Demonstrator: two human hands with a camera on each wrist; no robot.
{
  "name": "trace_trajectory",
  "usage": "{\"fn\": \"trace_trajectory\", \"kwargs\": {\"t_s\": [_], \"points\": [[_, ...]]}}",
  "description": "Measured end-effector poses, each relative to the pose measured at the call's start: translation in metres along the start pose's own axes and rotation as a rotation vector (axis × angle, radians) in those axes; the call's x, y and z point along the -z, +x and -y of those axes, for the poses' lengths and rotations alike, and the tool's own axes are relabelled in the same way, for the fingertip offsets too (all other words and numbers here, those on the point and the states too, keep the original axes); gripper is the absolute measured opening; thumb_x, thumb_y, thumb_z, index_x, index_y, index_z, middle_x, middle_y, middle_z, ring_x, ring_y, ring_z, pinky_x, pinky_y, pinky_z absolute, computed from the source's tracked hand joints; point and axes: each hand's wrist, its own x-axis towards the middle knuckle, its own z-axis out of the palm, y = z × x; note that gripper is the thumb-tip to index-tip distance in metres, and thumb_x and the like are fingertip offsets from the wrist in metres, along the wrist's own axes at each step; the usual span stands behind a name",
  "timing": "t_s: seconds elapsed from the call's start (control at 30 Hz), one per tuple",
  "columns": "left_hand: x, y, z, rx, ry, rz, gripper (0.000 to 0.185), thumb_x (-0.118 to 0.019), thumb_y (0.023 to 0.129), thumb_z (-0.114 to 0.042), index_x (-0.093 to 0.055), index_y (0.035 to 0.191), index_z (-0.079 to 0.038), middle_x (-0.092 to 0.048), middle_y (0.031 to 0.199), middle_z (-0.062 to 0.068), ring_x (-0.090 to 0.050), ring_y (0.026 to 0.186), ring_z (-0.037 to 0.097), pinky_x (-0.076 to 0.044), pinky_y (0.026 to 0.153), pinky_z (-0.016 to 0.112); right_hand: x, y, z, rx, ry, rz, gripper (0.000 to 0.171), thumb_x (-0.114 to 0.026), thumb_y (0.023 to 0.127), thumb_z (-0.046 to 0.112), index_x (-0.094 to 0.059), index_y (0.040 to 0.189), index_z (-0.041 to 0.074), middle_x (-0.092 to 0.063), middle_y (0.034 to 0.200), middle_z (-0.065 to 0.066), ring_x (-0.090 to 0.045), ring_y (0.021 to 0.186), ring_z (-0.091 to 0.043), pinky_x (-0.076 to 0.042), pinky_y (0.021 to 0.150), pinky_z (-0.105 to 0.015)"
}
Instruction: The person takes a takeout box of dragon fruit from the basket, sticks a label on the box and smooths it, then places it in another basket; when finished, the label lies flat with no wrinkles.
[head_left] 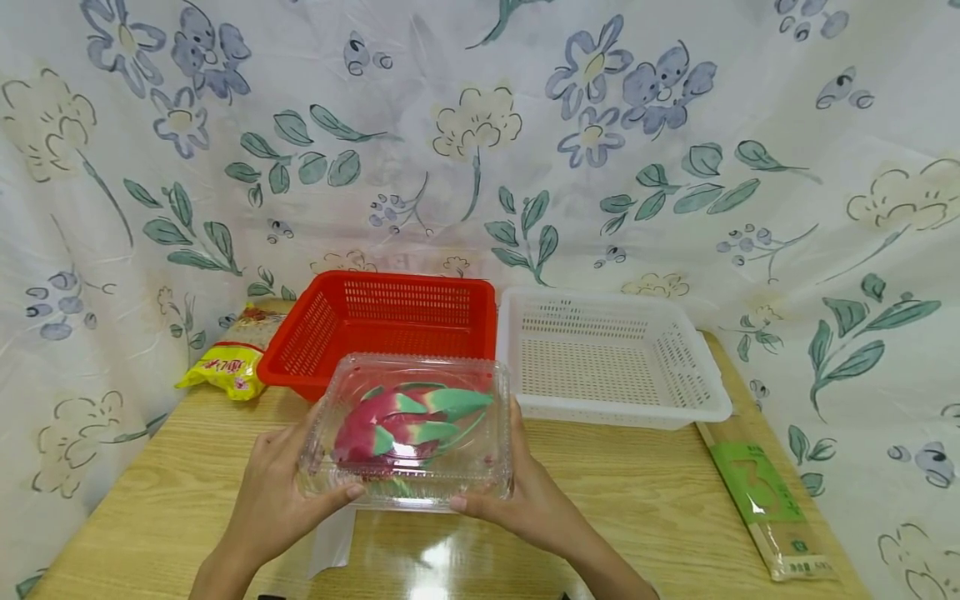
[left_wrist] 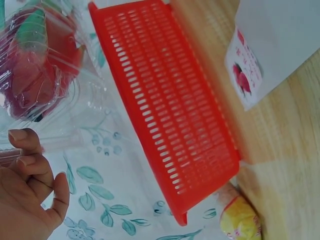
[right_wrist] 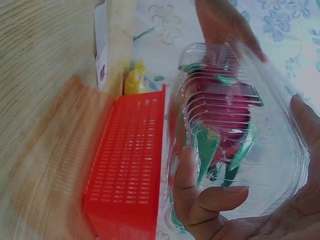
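Observation:
A clear plastic clamshell box is held up above the table between both hands, its lid down. Inside lies a dragon fruit, pink-red with green scales, also seen through the plastic in the right wrist view. My left hand grips the box's left side, thumb along the near lower edge. On the opposite side my right hand holds it the same way, with fingers curled around the box wall in the right wrist view. Below the left hand lies a white card; the left wrist view shows a dragon fruit picture on it.
Behind the box a red plastic basket stands beside a white basket. A yellow food bag leans at the far left, and a long green-labelled packet lies along the right table edge. Floral cloth hangs behind the table.

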Motion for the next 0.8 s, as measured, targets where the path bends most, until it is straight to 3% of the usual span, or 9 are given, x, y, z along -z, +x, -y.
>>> {"fn": "trace_trajectory", "kwargs": {"t_s": [0.47,0.8], "points": [[-0.001,-0.004,-0.004,0.056,0.001,0.033,0.109,-0.092,0.059,-0.036,-0.04,0.152,-0.015,-0.065,0.125,0.021,-0.05,0.103,0.029,-0.03,0.082,0.043,0.001,-0.005,-0.002,0.005,-0.073,-0.031,0.123,-0.083,0.081,0.019,0.013,0.157,0.034,-0.041,0.151,-0.018,-0.057,0.124,-0.034,-0.052,0.094,-0.04],[-0.005,-0.008,-0.004,0.033,-0.018,-0.005,0.111,-0.093,0.055,-0.033,-0.041,0.152,-0.016,-0.066,0.126,0.02,-0.045,0.099,0.017,-0.027,0.082,0.034,-0.001,-0.011,0.001,-0.029,-0.074,-0.06,0.123,-0.085,0.079,0.021,0.009,0.158,0.038,-0.043,0.15,-0.015,-0.056,0.122,-0.036,-0.054,0.09,-0.04]]}}
